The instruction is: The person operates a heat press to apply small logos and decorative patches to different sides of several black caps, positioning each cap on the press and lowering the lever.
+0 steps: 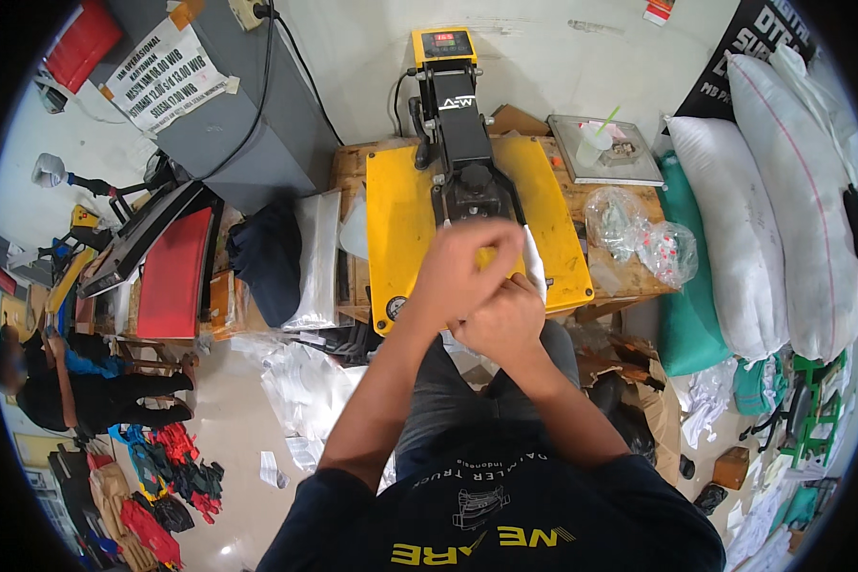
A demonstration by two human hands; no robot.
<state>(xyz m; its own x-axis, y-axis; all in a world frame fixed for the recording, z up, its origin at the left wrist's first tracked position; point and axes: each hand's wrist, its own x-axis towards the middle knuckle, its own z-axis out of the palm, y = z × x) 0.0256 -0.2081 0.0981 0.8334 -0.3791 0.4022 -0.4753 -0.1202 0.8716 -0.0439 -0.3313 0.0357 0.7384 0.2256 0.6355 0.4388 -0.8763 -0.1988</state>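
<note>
A yellow heat press (400, 205) with a black arm (463, 119) stands on the wooden table in front of me. My left hand (467, 262) is over the front of its yellow plate, the fingers curled; what they hold, if anything, is hidden. Just below and to the right, my right hand (503, 319) is closed like a fist, close against the left one. Its grip is hidden too. A narrow white strip (535, 262) shows beside my hands, and I cannot tell whether either hand touches it.
Dark cloth (265, 257) and clear sheets (316, 257) lie left of the press. To its right are a tray with a cup (594, 146), crumpled plastic bags (629, 229) and stuffed white sacks (734, 219). Another person (76, 386) is at far left, near clothes piled on the floor (176, 472).
</note>
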